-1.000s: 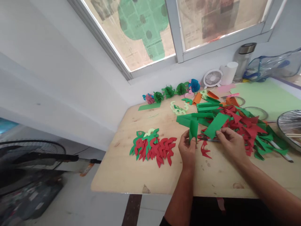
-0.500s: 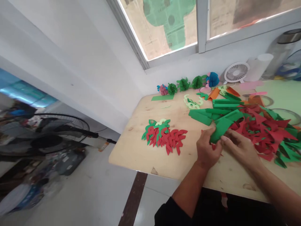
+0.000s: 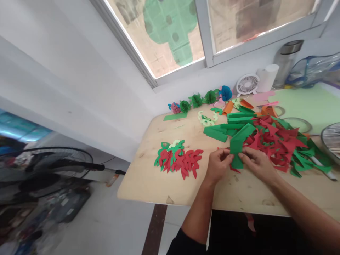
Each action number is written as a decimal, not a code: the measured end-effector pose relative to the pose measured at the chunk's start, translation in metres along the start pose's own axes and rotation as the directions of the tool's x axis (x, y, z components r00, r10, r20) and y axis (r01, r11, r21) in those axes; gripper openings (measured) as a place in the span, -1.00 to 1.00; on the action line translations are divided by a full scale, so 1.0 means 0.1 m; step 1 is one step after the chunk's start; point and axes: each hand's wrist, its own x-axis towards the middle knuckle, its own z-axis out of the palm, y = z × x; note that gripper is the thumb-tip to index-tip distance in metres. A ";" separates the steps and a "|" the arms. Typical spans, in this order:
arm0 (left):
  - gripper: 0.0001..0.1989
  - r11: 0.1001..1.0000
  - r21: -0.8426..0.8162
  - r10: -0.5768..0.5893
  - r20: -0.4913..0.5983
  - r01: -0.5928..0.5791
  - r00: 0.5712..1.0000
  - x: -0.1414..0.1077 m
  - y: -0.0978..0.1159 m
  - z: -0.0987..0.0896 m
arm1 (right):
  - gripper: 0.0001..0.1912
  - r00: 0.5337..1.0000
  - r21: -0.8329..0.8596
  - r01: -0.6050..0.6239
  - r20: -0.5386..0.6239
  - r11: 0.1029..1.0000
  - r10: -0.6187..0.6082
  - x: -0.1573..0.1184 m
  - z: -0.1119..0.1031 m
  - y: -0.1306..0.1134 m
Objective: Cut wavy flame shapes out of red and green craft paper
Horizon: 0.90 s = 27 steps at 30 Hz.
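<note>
A folded strip of green paper point(image 3: 237, 150) is held upright between my two hands, above the table's front part. My left hand point(image 3: 219, 163) pinches its left edge with thumb and fingers. On its right edge, my right hand point(image 3: 256, 163) pinches it too. Right beside my right hand lies a heap of red paper scraps point(image 3: 284, 140) with green pieces around it. Folded green strips point(image 3: 216, 132) lie behind my hands. Further left rests a cluster of cut red shapes point(image 3: 188, 161) with green ones among them.
Paper ornaments point(image 3: 196, 100) line the wall, near a small white fan point(image 3: 247, 85) and a glass bottle point(image 3: 287, 63). Pale green cut-outs point(image 3: 207, 118) lie on the wooden table point(image 3: 148, 177). A large black fan point(image 3: 50, 170) stands at left.
The view has shifted, so the table's things sit further left. The green paper was tilted across my fingers and now stands more upright, with both hands on its opposite edges.
</note>
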 end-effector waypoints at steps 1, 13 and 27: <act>-0.86 1.000 -0.011 -0.010 -0.024 0.010 1.000 0.02 0.00 -0.03 | -0.73 1.000 -0.072 0.010 -0.015 0.997 -0.011 0.00 0.00 0.03; -0.67 0.932 -0.362 -0.146 -0.358 0.007 0.922 0.34 -0.07 -0.04 | -0.80 0.992 -0.745 0.042 -0.047 0.666 -0.116 -0.02 0.04 0.22; -0.65 0.808 -0.581 -0.122 -0.329 -0.099 0.937 0.42 -0.17 -0.13 | -0.83 0.965 -0.812 0.249 0.255 0.528 -0.063 0.22 -0.03 0.01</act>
